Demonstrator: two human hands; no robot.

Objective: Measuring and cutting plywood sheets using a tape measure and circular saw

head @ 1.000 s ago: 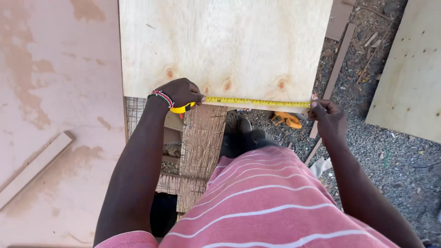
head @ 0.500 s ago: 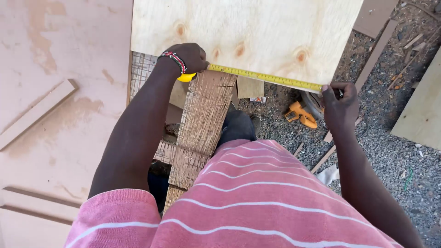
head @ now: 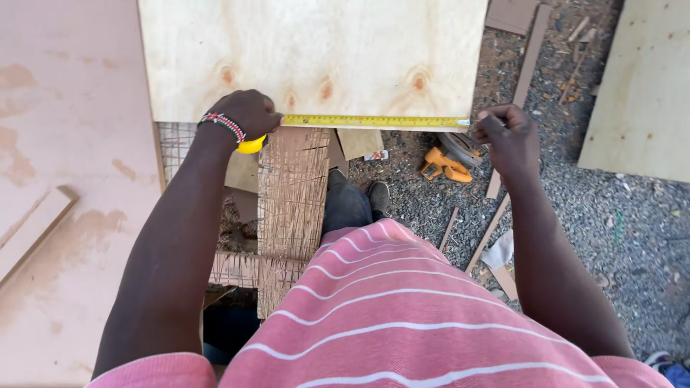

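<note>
Yellow tape measure (head: pixel 374 121) lies stretched along the near edge of the plywood sheet (head: pixel 309 57). The left hand (head: pixel 248 115) grips its yellow case on that edge; the right hand (head: pixel 507 133) pinches the tape's end at the sheet's right corner. A good reading likely needs the blade flat, taut and parallel to the edge. Below the sheet, on gravel (head: pixel 632 237), lies an orange power tool (head: pixel 445 164).

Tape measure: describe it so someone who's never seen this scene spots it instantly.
Start at the pale plywood sheet filling the top of the view and follow its near edge. The tape measure is the thin yellow strip stretched along that edge, from the yellow case under the left hand to the tip pinched by the right hand. Unlike the orange power tool on the gravel below, it is flat, narrow and marked.
</note>
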